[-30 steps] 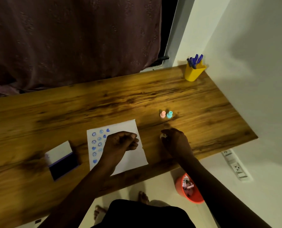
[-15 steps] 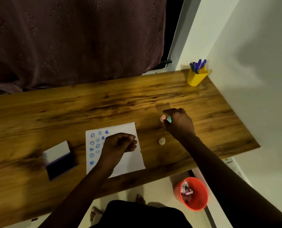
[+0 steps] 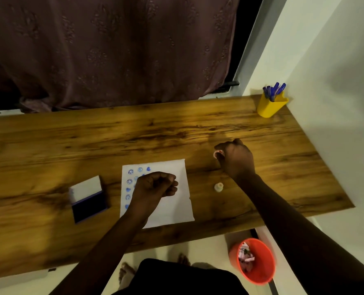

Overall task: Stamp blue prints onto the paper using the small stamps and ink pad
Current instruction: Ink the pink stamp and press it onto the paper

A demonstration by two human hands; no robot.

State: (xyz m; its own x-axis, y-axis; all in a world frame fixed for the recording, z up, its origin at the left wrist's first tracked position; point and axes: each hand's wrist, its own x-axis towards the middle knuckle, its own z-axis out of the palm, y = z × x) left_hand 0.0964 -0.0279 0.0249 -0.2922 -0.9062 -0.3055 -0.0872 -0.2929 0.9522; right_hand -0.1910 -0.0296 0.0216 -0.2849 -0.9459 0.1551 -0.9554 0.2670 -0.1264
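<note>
At centre frame the paper [image 3: 172,201] lies on the wooden bench [image 3: 113,135], blue prints [image 3: 130,181] down its left side. The left hand [image 3: 155,185] rests on it, curled into a loose fist; whether it holds anything cannot be told. Right of centre, the right hand [image 3: 235,159] closes its fingers on a pink stamp [image 3: 216,153]. A pale stamp [image 3: 218,186] stands alone between paper and right forearm. The open ink pad [image 3: 87,200] sits left of the paper. A yellow pen cup [image 3: 270,106] occupies the upper right corner.
</note>
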